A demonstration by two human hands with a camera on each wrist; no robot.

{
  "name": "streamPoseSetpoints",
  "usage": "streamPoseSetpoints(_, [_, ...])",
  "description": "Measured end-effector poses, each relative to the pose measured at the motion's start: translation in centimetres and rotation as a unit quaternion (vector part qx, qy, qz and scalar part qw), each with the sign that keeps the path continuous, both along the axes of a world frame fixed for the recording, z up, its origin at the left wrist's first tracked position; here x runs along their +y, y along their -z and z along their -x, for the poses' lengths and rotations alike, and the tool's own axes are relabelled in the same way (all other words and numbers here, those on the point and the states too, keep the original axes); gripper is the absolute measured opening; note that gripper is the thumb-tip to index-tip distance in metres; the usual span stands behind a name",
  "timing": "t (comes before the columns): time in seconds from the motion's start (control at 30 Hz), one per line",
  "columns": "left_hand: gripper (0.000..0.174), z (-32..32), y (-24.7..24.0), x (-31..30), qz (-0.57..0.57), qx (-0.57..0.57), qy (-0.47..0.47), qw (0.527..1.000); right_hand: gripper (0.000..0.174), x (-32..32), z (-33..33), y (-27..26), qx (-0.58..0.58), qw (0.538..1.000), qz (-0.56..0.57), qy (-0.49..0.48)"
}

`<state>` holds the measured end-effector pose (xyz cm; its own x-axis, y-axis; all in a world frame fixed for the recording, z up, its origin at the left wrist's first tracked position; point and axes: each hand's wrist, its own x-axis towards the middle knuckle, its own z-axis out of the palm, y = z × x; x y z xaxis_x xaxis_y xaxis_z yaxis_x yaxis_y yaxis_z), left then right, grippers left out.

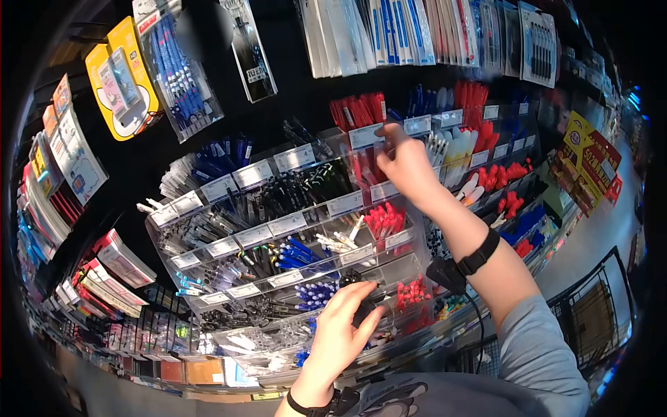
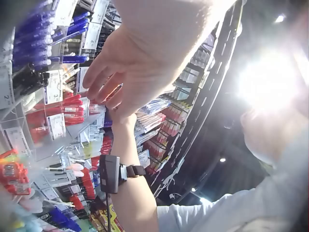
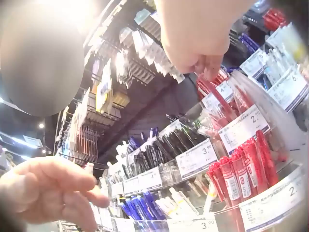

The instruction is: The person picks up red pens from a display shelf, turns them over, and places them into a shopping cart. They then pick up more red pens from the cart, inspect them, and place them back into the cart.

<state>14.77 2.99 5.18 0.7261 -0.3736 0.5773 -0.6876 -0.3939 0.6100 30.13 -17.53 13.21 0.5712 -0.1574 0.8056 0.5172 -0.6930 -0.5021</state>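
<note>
In the head view my right hand (image 1: 410,163) is at an upper compartment of the clear pen rack, its fingers bent down by a price tag. The right wrist view shows that hand (image 3: 195,43) pinching the top of a red pen (image 3: 219,99), which slants down among other red pens. My left hand (image 1: 337,333) hovers over the lower tiers, thumb and fingers apart and nothing seen between them. Its fingers are loosely bent in the left wrist view, where the hand (image 2: 145,63) partly covers the right one.
Tiers of the rack hold blue pens (image 1: 299,254), red pens (image 1: 385,221) and black pens behind price tags (image 1: 286,224). Packaged pens (image 1: 396,31) hang above. Notebooks (image 1: 121,260) stand at the left. A black wire basket (image 1: 590,306) is at the lower right.
</note>
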Motion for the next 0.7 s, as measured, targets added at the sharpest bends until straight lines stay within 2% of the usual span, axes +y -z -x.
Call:
streamPoseSetpoints(0.07, [0.035,0.0,0.1,0.2,0.005,0.009,0.004,1.000,0.018,-0.1,-0.5,0.6,0.028,0.999,0.026,0.016])
streamPoseSetpoints(0.13, [0.035,-0.1,0.2,0.0,0.015,0.017,0.011,1.000,0.021,-0.2,-0.3,0.5,-0.028,0.985,0.165,0.029])
streamPoseSetpoints(0.17, [0.035,-0.2,0.4,-0.1,0.014,0.024,0.015,1.000,0.021,-0.2,0.1,0.5,-0.021,0.986,0.164,0.032])
streamPoseSetpoints(0.23, [0.035,-0.5,0.9,-0.6,0.024,0.043,0.036,0.998,0.020,-0.1,1.9,-0.7,0.003,0.995,0.098,-0.036])
streamPoseSetpoints(0.27, [0.035,-0.6,1.2,-1.0,0.022,0.044,0.041,0.998,0.021,-0.4,2.4,-0.7,-0.057,0.994,0.079,-0.043])
streamPoseSetpoints(0.4, [0.035,-1.0,1.5,-3.2,-0.008,0.059,0.090,0.994,0.013,-3.0,7.2,-0.9,-0.084,0.993,-0.011,-0.083])
streamPoseSetpoints(0.53, [0.036,-0.9,1.9,-6.6,0.005,0.072,0.172,0.982,0.012,-8.1,13.1,2.2,-0.032,0.999,0.008,-0.019])
streamPoseSetpoints(0.63, [0.035,0.2,2.0,-10.2,-0.018,0.104,0.207,0.973,0.013,-13.2,18.6,4.8,0.037,0.996,0.032,0.073])
streamPoseSetpoints(0.7, [0.031,1.1,2.8,-13.3,-0.007,0.122,0.240,0.963,0.013,-17.2,22.6,6.9,0.083,0.987,-0.049,0.128])
